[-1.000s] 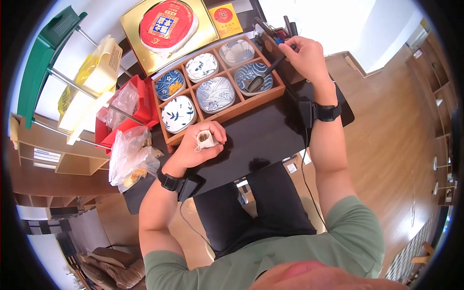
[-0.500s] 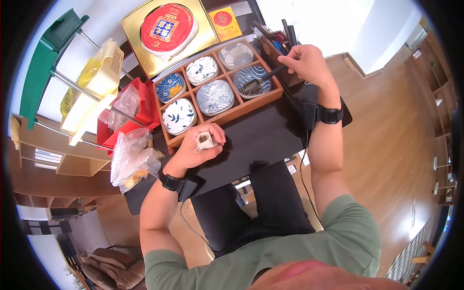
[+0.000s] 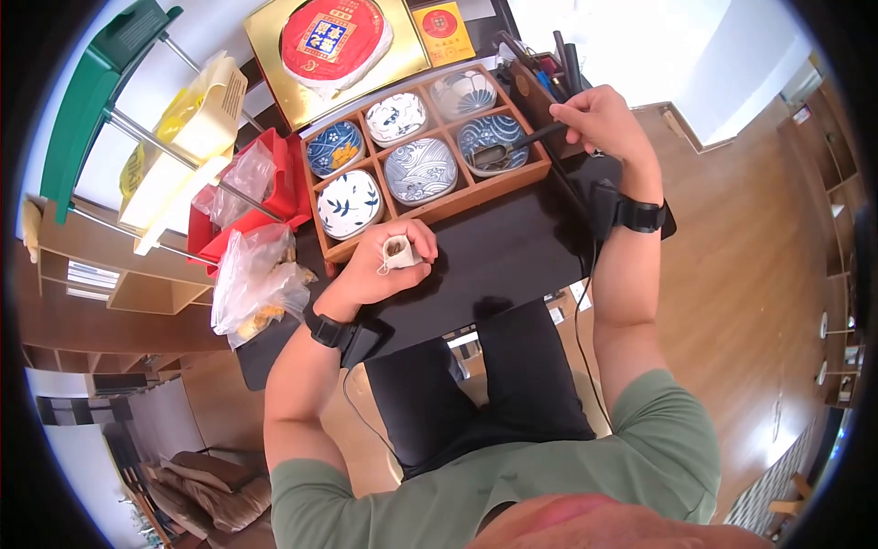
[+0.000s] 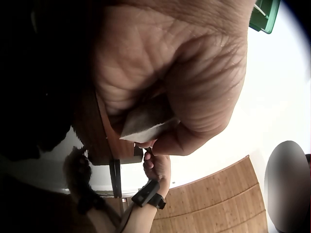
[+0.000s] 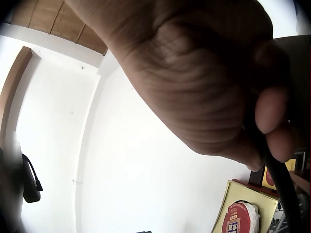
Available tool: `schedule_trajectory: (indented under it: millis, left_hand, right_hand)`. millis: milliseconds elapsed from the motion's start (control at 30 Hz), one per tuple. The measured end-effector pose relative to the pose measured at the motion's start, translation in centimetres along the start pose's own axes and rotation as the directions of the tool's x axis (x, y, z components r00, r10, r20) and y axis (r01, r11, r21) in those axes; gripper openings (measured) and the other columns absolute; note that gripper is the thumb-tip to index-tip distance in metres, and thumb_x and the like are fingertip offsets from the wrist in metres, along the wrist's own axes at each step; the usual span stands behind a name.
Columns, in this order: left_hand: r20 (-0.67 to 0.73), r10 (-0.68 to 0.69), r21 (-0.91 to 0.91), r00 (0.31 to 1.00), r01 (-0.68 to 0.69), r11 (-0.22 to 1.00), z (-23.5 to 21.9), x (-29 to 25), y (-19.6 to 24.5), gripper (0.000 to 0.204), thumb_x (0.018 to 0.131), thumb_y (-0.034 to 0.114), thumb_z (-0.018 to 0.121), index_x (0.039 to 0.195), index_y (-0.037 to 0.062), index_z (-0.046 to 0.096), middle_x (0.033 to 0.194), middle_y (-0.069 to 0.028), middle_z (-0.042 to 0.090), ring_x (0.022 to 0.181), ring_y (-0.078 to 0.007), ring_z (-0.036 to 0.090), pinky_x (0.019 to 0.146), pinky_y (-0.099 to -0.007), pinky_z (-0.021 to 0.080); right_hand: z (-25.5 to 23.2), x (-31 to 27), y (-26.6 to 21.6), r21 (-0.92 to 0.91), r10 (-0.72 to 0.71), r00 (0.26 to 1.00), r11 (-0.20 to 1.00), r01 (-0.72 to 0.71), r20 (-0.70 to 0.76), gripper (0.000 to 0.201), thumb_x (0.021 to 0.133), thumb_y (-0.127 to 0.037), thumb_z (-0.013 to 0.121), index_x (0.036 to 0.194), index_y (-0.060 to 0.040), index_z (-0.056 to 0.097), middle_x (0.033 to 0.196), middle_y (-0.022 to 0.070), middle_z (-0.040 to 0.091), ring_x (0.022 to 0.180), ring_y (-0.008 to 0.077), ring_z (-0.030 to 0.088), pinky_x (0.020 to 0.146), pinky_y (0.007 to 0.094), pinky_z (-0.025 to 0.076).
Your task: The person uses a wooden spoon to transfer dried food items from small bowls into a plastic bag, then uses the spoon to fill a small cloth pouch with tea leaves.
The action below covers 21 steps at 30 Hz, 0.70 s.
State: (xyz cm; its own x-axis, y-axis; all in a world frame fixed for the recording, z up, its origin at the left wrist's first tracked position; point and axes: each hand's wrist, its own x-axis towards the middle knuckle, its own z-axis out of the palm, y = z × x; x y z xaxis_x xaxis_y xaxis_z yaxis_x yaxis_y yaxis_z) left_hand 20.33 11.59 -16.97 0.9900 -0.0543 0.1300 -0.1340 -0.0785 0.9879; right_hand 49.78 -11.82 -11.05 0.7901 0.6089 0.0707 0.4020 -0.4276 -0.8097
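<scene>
My left hand (image 3: pixel 382 271) holds a small off-white drawstring pouch (image 3: pixel 402 258) with its mouth open upward and brown contents inside, just in front of the wooden divided box (image 3: pixel 476 192). In the left wrist view, the pouch (image 4: pixel 150 119) is held between thumb and fingers. Beyond the box's right end, my right hand (image 3: pixel 605 125) pinches the black handle of a spoon (image 3: pixel 489 156). The spoon's bowl lies in the blue-patterned bowl (image 3: pixel 476 131) in the box's front right compartment. Up close, the handle (image 5: pixel 282 184) passes between the right thumb and fingers.
Several patterned bowls fill the other compartments; one holds orange pieces (image 3: pixel 345 155). Behind stands a gold box (image 3: pixel 265 55) with a red-wrapped round cake (image 3: pixel 334 38). A pen holder (image 3: pixel 540 98) adjoins the box's right end. Red bins (image 3: pixel 294 197) and a plastic bag (image 3: pixel 256 279) are at left.
My right hand has lowered and the spoon's handle lies flatter, its bowl still inside the blue-patterned bowl. The left hand keeps holding the pouch. The head view has shifted slightly.
</scene>
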Motion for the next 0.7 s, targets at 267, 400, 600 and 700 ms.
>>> schedule_trajectory:
  millis: [267, 400, 600, 700]
  left_hand:
    - [0.008, 0.026, 0.007, 1.0, -0.026, 1.0, -0.11, 0.01, -0.25, 0.021, 0.077, -0.009, 0.068, 0.09, 0.0054, 0.061, 0.097, -0.0052, 0.063, 0.087, -0.0111, 0.06, 0.077, -0.0254, 0.049]
    - [-0.001, 0.019, -0.024, 1.0, -0.019, 1.0, -0.04, 0.02, -0.22, 0.021, 0.077, -0.009, 0.069, 0.09, 0.0055, 0.061, 0.097, -0.005, 0.063, 0.087, -0.011, 0.06, 0.077, -0.0257, 0.049]
    - [-0.007, 0.028, -0.003, 1.0, -0.028, 1.0, -0.18, -0.03, -0.49, 0.021, 0.078, -0.008, 0.069, 0.091, 0.0057, 0.061, 0.097, -0.0045, 0.063, 0.087, -0.0109, 0.06, 0.077, -0.0259, 0.049]
    - [-0.006, 0.03, -0.008, 1.0, -0.03, 1.0, -0.21, -0.04, -0.51, 0.021, 0.078, -0.007, 0.07, 0.091, 0.0057, 0.061, 0.097, -0.0041, 0.063, 0.087, -0.0106, 0.06, 0.077, -0.0258, 0.048]
  right_hand:
    - [-0.38, 0.13, 0.32, 0.058, 0.012, 0.999, 0.998, -0.014, 0.047, 0.029, 0.09, -0.027, 0.074, 0.084, 0.0016, 0.074, 0.059, 0.0027, 0.065, 0.042, 0.0058, 0.05, 0.041, 0.0222, 0.039]
    - [-0.47, 0.4, 0.67, 0.074, 0.029, 0.997, 0.997, -0.033, 0.066, 0.029, 0.09, -0.027, 0.074, 0.084, 0.0009, 0.075, 0.06, 0.0033, 0.066, 0.043, 0.0064, 0.051, 0.043, 0.0234, 0.04]
    - [-0.52, 0.44, 0.81, 0.13, 0.062, 0.996, 0.989, -0.07, 0.059, 0.029, 0.09, -0.027, 0.074, 0.088, 0.0021, 0.073, 0.059, 0.0025, 0.064, 0.042, 0.006, 0.049, 0.041, 0.0228, 0.037]
    - [-0.29, 0.53, 0.94, 0.127, 0.064, 0.997, 0.99, -0.069, 0.048, 0.027, 0.096, -0.025, 0.071, 0.088, 0.0003, 0.073, 0.057, 0.0008, 0.061, 0.039, 0.0035, 0.045, 0.038, 0.0196, 0.032]
